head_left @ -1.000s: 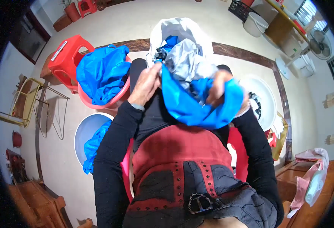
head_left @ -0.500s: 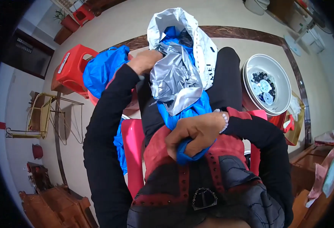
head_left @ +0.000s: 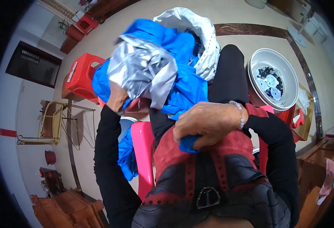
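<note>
A sheet of thin blue fabric with a shiny silver side is spread in a crumpled heap over my lap. My right hand is closed round one end of it at my waist, with a bit of blue showing below the fingers. At the heap's left side, my left hand grips the fabric; its fingers are mostly hidden under the silver folds. Behind the heap a white woven sack stands open, with dark and blue material inside. More blue fabric hangs by the red stool.
Stacked pale basins with dark and light-blue small parts stand at my right. A red plastic stool is at the left, above a metal rack. Blue fabric lies low beside my pink chair. Wooden furniture stands lower left.
My left hand has moved left and down from the sack's mouth, bringing the silver-sided fabric with it. More blue now spreads across the sack. My right hand keeps its hold near my waist.
</note>
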A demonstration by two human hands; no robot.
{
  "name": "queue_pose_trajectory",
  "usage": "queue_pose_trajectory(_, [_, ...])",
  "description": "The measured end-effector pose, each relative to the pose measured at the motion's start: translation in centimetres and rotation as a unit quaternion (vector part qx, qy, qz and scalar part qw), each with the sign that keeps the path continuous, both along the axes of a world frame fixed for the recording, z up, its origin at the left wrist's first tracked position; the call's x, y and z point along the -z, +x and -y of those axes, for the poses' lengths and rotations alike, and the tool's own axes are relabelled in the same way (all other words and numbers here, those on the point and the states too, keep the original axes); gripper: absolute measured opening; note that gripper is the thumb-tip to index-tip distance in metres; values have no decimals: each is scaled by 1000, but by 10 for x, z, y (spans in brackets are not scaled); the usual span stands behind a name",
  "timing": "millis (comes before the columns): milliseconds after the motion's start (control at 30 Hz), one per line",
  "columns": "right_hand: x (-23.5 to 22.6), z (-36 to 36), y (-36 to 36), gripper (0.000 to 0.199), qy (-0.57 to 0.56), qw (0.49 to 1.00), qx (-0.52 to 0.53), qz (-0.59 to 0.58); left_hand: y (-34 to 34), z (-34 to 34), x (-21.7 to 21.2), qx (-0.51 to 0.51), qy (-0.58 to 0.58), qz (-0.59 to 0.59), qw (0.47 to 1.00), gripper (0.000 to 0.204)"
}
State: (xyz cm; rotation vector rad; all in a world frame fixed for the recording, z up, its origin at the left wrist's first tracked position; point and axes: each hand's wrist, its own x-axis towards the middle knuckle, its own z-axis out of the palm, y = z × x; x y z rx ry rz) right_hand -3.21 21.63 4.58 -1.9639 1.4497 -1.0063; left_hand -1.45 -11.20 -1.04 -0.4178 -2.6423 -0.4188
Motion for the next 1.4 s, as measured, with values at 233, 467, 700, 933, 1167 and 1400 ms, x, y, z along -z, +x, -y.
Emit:
queue_pose_trajectory(233, [0,-8,-18,26,-54,984,63,-158,72,35,93,283,549,112,779,53])
queue_pose_trajectory(467, [-42,-42,-45,36,14,977,113,-179,-10,-101,35,-270,-150,270,912,46])
queue_pose_trajectory(700, [-39,-5,-39,50,-191,888,411,-75,-18,-97,131,-119,68,-75,988,33])
queue_pose_trajectory(933, [17,43,-69,48,-171,792,444,-382,24,-137,62,-83,133,52,986,29])
queue_pose_trajectory(1167, [-18,0,-110,25,-172,889,424,-16,47,-72,-38,-128,348,116,921,43])
queue_pose_trajectory(1400, [-43,12,-93,33,-248,936,242,60,-13,-99,-77,127,113,-163,972,61])
